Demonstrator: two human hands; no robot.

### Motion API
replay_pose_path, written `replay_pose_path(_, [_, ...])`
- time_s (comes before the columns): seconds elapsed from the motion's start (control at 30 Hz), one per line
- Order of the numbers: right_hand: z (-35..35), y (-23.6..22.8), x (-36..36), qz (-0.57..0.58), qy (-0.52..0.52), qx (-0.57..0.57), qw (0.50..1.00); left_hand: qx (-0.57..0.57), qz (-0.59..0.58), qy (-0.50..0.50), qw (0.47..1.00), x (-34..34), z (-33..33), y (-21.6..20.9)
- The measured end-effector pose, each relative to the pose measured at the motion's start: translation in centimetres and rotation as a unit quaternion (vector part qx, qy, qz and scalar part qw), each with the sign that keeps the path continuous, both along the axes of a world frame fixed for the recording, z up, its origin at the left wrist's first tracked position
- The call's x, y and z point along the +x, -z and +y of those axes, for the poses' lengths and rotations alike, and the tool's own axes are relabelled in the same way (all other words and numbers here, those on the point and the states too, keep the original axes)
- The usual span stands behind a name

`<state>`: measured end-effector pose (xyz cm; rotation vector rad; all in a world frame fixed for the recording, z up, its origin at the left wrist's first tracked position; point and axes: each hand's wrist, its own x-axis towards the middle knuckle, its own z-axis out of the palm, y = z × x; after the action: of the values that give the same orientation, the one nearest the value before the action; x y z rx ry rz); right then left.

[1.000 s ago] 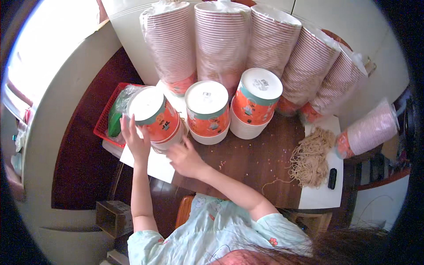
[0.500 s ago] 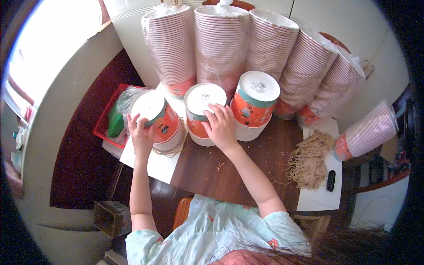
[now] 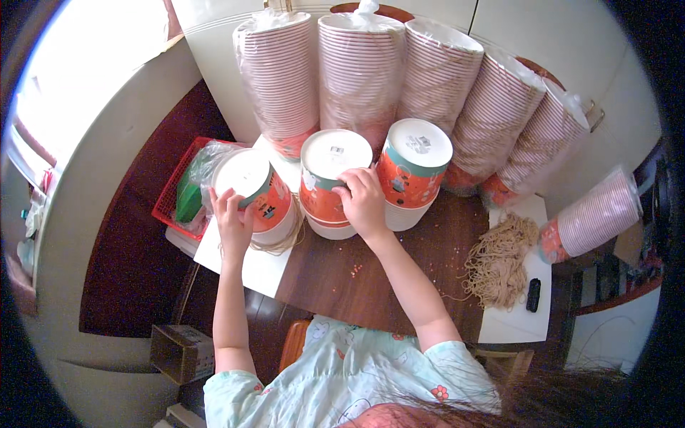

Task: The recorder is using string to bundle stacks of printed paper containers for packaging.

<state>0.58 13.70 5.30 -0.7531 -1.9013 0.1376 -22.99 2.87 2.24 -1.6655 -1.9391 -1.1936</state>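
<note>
Three short stacks of upside-down orange and green paper buckets stand in a row before me. My left hand [image 3: 233, 222] is at the near side of the left bucket [image 3: 241, 173], its curled fingers and thumb against the wall near the white base. With bent fingers, my right hand [image 3: 364, 202] grips the right side of the middle bucket [image 3: 336, 153], just below its base. Under this bucket's orange wall, another orange strip and white rims show. The right bucket [image 3: 419, 143] stands beside my right hand, tilted slightly in view.
Tall plastic-wrapped bucket stacks [image 3: 362, 71] line the back. On the right are tan rubber bands [image 3: 505, 260], a small black object [image 3: 533, 294] and another wrapped stack [image 3: 596, 214]. A red basket [image 3: 165, 203] sits at left, and an open box [image 3: 182, 353] stands below.
The middle bucket has risen slightly, exposing more orange below it. My right fingers have shifted from its base edge toward its right side. My left hand stays at the left bucket.
</note>
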Motion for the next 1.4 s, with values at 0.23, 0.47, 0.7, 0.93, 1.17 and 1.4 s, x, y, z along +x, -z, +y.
replay_pose_path(0.23, [-0.9,-5.7,3.1,0.123,0.021,0.064,0.990,0.011,-0.009,0.001,1.000,0.4,0.1,-0.4])
replay_pose_path(0.47, [-4.3,-4.4,12.8,0.535,-0.142,-0.203,0.807,0.017,-0.015,0.030,0.999,6.5,-1.3,-2.9])
replay_pose_path(0.7, [-7.8,1.4,15.9,0.536,-0.165,-0.478,0.676,-0.107,-0.468,0.402,0.780,12.6,-1.5,-3.9])
replay_pose_path(0.93, [-9.1,8.1,17.4,0.570,-0.185,-0.582,0.549,-0.194,-0.459,0.390,0.774,16.2,-0.6,-3.5])
replay_pose_path(1.17, [-10.2,10.4,17.5,0.527,-0.150,-0.547,0.633,-0.165,-0.469,0.372,0.784,18.4,-1.8,-2.2])
replay_pose_path(1.4, [-10.2,11.5,23.4,0.134,0.135,-0.429,0.883,-0.228,-0.571,0.265,0.743,15.4,-2.0,1.1])
